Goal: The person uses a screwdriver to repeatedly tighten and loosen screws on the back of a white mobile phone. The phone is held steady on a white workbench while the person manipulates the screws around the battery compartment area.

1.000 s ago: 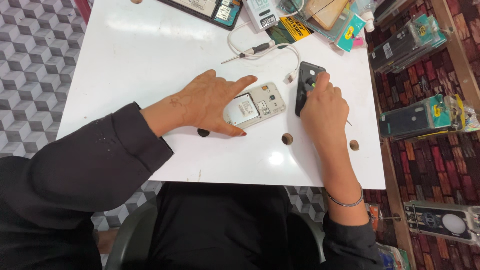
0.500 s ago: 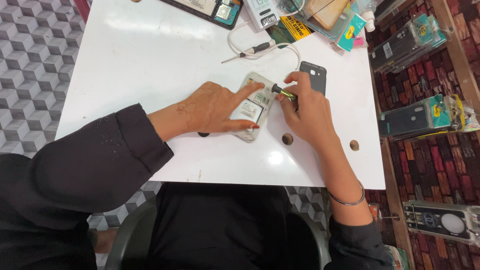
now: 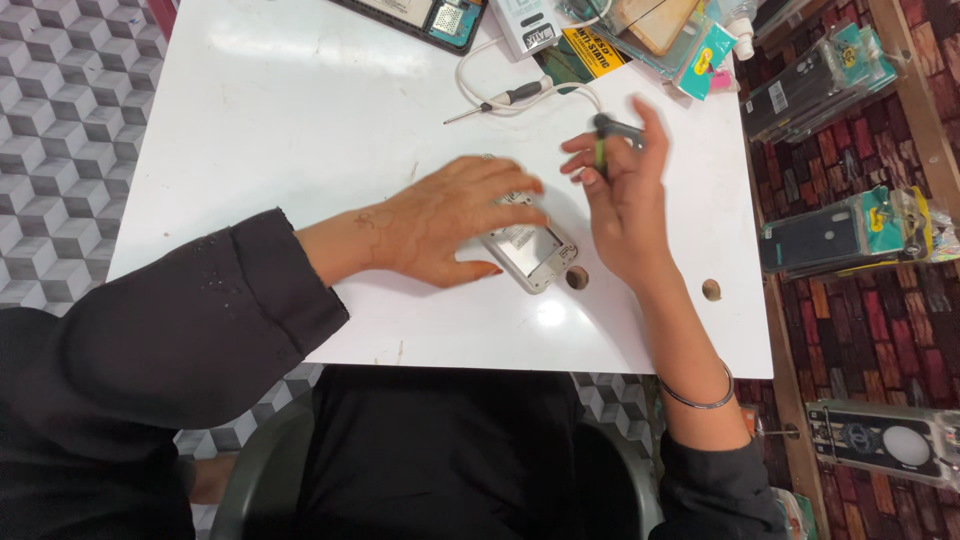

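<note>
At the centre of the frame, the opened phone point(image 3: 528, 255) is pressed flat on the white table point(image 3: 300, 130) by the left hand point(image 3: 450, 222), by which its upper half is hidden. Just right of it, a small screwdriver point(image 3: 604, 140) is pinched between the fingers of the raised right hand point(image 3: 622, 200); its tip cannot be made out. A second screwdriver point(image 3: 495, 101) lies above, beside a white cable point(image 3: 470, 70).

A white table point(image 3: 300, 120) carries an opened phone point(image 3: 530, 250), a screwdriver point(image 3: 495, 102) and a white cable point(image 3: 470, 65).

Spare screwdriver point(image 3: 497, 100) (white cable point(image 3: 470, 62) alongside)
</note>
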